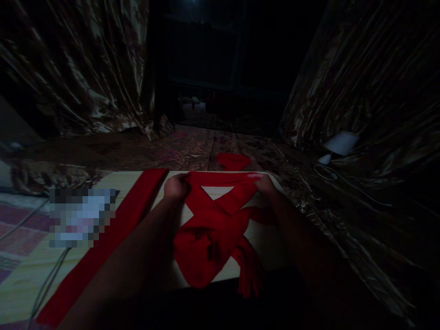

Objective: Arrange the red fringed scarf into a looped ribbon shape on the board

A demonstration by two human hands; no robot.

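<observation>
A red scarf (213, 229) lies crossed over itself on a light wooden board (264, 243), with a fringed end (249, 275) hanging over the near edge. My left hand (176, 186) is closed on the scarf's upper left fold. My right hand (264, 183) pinches the upper right fold. Between them the cloth is stretched into a straight band along the board's far edge. A long red strip (113, 238) runs diagonally to the lower left.
A blurred-out object (80, 215) rests on the board at the left, with thin cables (48, 284) running near it. Another red piece (233, 160) lies behind the board. Dark patterned curtains hang left and right. A white object (340, 142) and cord sit at the right.
</observation>
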